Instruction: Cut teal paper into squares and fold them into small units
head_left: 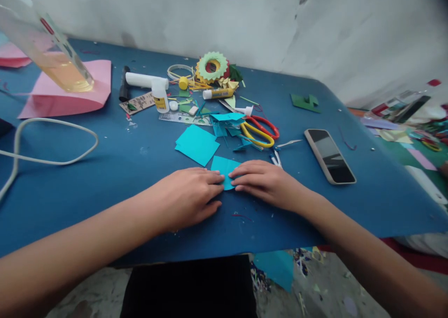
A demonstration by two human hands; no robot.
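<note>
A small turquoise paper square [224, 165], with a faint crease line, lies on the blue table near its front edge. From the left, my left hand [194, 194] lies palm down, fingertips on the paper's left side and thumb held apart on the table. Opposite it, my right hand [266, 180] rests its spread fingertips on the paper's right side; its thumb is hidden. Just behind them is a small stack of turquoise squares [198, 144]. Turquoise scraps [227, 124] lie next to red-and-yellow-handled scissors [261, 130].
A phone [331, 157] lies to the right, beyond a drawing compass [276, 157]. Behind are a glue bottle [160, 96], a glue stick [219, 93], a ruler [185, 117] and paper rings [212, 66]. At left are a white cable [56, 122] and a liquid-filled bottle [66, 73] on pink paper [100, 85].
</note>
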